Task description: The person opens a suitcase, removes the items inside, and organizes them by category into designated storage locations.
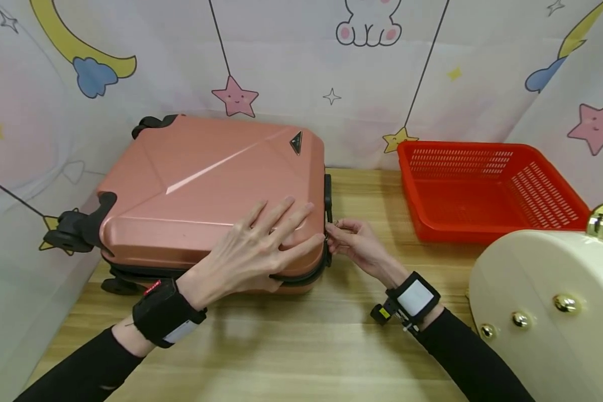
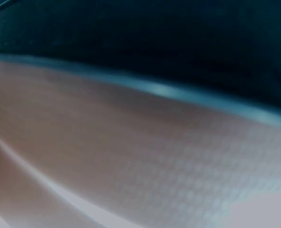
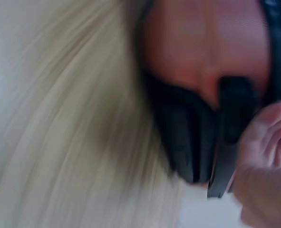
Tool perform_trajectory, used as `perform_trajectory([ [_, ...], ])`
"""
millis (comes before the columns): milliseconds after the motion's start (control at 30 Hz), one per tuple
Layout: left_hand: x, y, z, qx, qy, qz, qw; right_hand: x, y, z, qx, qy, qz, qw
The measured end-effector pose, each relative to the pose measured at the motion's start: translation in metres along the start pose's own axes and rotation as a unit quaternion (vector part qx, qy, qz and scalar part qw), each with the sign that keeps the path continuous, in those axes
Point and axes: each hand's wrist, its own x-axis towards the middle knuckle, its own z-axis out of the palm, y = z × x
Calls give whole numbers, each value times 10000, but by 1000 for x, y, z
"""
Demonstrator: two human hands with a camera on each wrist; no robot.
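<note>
A pink hard-shell suitcase point(image 1: 216, 178) lies flat on the wooden table, its wheels to the left. Across its near right corner rests my left hand point(image 1: 258, 245), fingers spread on the shell and thumb toward the right edge. At the right side my right hand point(image 1: 357, 248) pinches a zipper pull, mostly hidden by the fingers. The black zipper band point(image 3: 278, 47) runs along the case beside those fingers in the right wrist view, near a black side handle point(image 3: 235, 109). Only blurred pink shell point(image 2: 107, 133) and a dark area fill the left wrist view.
A red plastic basket point(image 1: 462, 234) stands at the back right. In front of it is a cream rounded case with gold studs point(image 1: 532, 279), close to my right forearm. A patterned cloth point(image 1: 301, 61) hangs behind the wooden table point(image 1: 281, 346).
</note>
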Motion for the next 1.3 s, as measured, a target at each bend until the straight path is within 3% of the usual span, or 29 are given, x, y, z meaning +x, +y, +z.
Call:
perform_trajectory([
  [333,0,-2,0,236,-102,-40,9997,2,7,-3,-935,-119,-503,9943],
  [433,0,-1,-1,168,-141,-62,9997,-4,9,-5,-1586,-182,-719,9845],
  [500,0,-1,-1,129,-170,-58,9998,-11,10,-6,-2228,-413,-790,9708],
  [567,1,0,-2,109,-197,-44,9997,-17,12,-6,-3013,-622,-1043,9458],
  [600,1,0,-3,123,-199,-27,9997,-18,11,-6,-3446,-706,-1252,9277],
  [700,1,-1,-4,143,-203,-8,9997,-20,6,-3,-4673,-758,-2115,8551],
  [800,-1,-2,-4,231,-168,19,9996,-22,-3,1,-5465,-711,-2797,7862],
  [867,-1,-2,-4,257,-144,13,9996,-25,-8,2,-5776,-833,-3013,7541],
  [900,-1,-2,-4,261,-134,0,9996,-26,-10,2,-5864,-909,-3046,7451],
  [967,-1,-1,-4,325,-130,-21,9994,-28,-14,2,-5963,-1103,-3033,7350],
  [1000,-1,0,-4,332,-132,-38,9994,-29,-16,2,-5971,-1218,-2956,7357],
  [1167,0,9,-6,416,-188,-210,9987,-26,-26,1,-5837,-1688,-2378,7578],
  [1233,2,14,-6,484,-192,-338,9981,-25,-29,0,-5882,-1804,-2245,7557],
  [1300,4,20,-7,611,-224,-457,9968,-24,-30,2,-5997,-1854,-2236,7456],
])
